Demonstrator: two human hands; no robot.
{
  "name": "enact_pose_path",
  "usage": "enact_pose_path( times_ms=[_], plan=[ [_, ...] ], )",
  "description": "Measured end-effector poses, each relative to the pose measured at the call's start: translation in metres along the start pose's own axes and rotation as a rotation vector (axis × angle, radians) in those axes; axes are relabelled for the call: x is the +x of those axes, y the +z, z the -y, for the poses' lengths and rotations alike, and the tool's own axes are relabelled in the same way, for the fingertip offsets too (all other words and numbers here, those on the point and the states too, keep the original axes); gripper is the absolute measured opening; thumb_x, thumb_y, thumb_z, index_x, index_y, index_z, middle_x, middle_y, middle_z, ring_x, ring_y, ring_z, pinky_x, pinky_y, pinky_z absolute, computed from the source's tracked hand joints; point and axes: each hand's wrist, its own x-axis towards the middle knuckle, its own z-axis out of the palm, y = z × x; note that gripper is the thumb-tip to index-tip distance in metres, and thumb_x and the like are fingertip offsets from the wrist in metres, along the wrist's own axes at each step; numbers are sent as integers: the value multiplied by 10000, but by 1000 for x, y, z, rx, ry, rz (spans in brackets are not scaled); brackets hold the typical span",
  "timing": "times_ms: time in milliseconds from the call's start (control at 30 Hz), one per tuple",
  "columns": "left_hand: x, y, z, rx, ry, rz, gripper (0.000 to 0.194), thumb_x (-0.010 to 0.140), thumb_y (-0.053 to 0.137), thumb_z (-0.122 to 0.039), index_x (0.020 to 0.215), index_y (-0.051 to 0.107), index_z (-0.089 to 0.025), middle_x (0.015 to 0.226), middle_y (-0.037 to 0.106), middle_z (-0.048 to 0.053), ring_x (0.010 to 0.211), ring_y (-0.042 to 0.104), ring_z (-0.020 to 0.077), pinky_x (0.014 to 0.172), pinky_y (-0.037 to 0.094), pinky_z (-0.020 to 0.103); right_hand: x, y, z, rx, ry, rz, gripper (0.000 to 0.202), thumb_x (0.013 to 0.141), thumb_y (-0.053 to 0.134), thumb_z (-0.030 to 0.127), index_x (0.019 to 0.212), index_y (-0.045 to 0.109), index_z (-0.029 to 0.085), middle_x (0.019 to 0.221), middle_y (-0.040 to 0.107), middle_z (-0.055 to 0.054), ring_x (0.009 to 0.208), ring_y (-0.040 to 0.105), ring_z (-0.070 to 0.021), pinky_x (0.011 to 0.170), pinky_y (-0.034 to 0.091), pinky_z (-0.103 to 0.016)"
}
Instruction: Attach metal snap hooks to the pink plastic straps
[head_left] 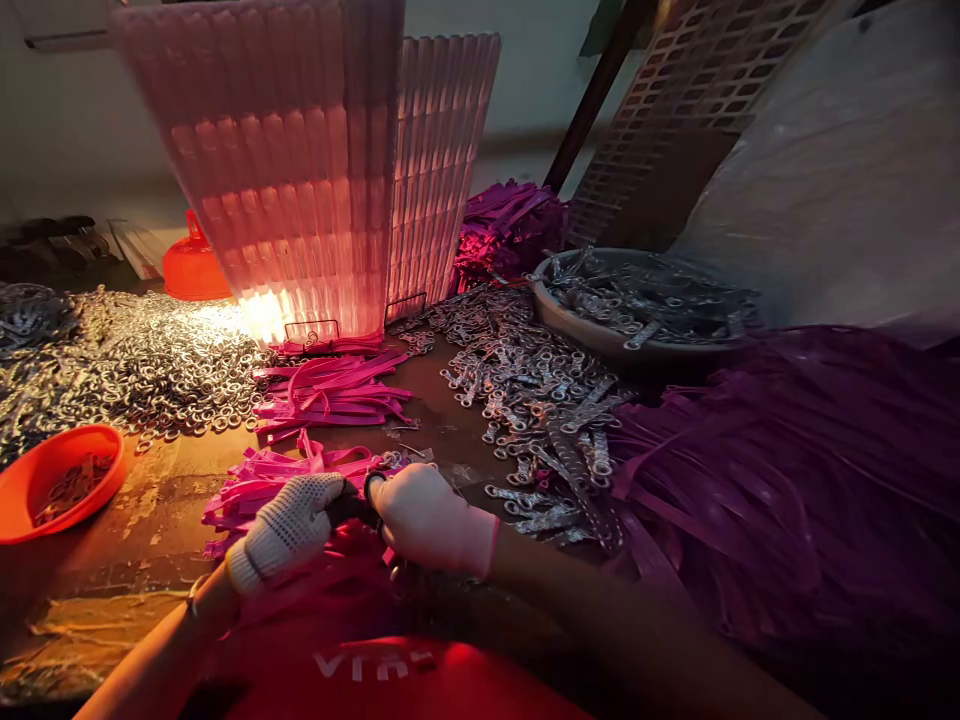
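My left hand (294, 522), in a white glove with dark dots, is closed above the near bunch of pink straps (259, 478). Close against it on the right, my right hand (431, 515) is also closed, in a plain white glove with a pink cuff edge. A dark, ring-like piece shows at the right fingers, but what the two hands pinch between them is too dark to name. A bit of pink strap and metal peeks out below the right hand. Beyond them lies a second bunch of pink straps (337, 392).
Small metal rings (187, 375) are heaped at left, near an orange bowl (112, 480) and a lit orange lamp (193, 262). Ribbed clear trays (300, 170) stand upright behind. Metal clasps (517, 370), a full basin (585, 325) and purple straps (787, 480) fill the right.
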Motion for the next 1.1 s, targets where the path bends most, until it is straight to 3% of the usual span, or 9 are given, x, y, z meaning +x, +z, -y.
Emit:
enact_pose_path(
  times_ms=[100,200,333,400,500,633,833,967,1100],
  plan=[
    [-9,-30,16,-35,-78,-3,195,852,616,-321,737,712,-195,740,713,33,678,593,162,652,441,241,-5,2,-12,20,44,-22,169,804,575,187,945,660,149,779,737,-115,691,691,-245,551,340,-295],
    [-19,-44,36,-183,-226,-100,167,749,690,-335,848,766,-222,876,758,54,819,660,222,762,526,297,-3,10,-54,77,70,18,133,821,609,229,923,689,203,853,753,-59,771,689,-211,603,369,-271],
    [-28,-28,50,-516,-397,-369,308,701,724,-397,950,759,-219,957,744,87,876,656,245,695,553,297,18,18,-143,7,230,-37,239,880,533,133,1026,709,201,1043,740,-96,935,672,-213,736,411,-276],
    [-26,-13,49,-779,-499,-405,354,727,698,-424,1020,743,-230,974,732,89,732,630,180,533,486,227,32,22,-183,-78,298,-71,285,823,509,9,952,734,129,1030,726,-191,976,662,-276,774,416,-334],
    [-16,8,44,-1106,-597,-436,391,720,707,-405,1054,722,-203,977,716,105,561,543,86,403,311,150,48,33,-218,-179,275,-88,375,767,447,-94,810,754,118,1023,714,-243,1001,651,-325,767,421,-382],
    [-7,21,39,-1403,-579,-422,432,606,813,-255,1006,696,-139,848,664,75,573,575,75,382,225,120,55,55,-237,-237,190,-119,407,762,443,-97,782,762,154,975,721,-227,968,652,-325,750,433,-395],
    [-18,23,38,-1397,-600,-417,507,644,826,-336,1069,617,-154,769,643,33,445,458,32,362,156,122,46,65,-251,-223,118,-140,319,695,513,-77,744,747,135,881,737,-175,920,662,-314,777,460,-410],
    [-27,23,52,-1297,-517,-412,509,744,749,-433,1143,590,-158,761,649,20,386,324,5,347,150,129,15,52,-248,-164,84,-203,398,683,535,-45,943,744,172,1141,710,-107,1212,550,-278,1001,413,-413],
    [-30,28,61,-1211,-382,-362,470,848,654,-513,1163,585,-171,622,571,-35,375,252,11,361,161,136,-37,20,-232,-54,5,-532,503,717,487,-2,1128,687,209,1202,665,-87,1198,549,-249,973,458,-406]
  ],
)
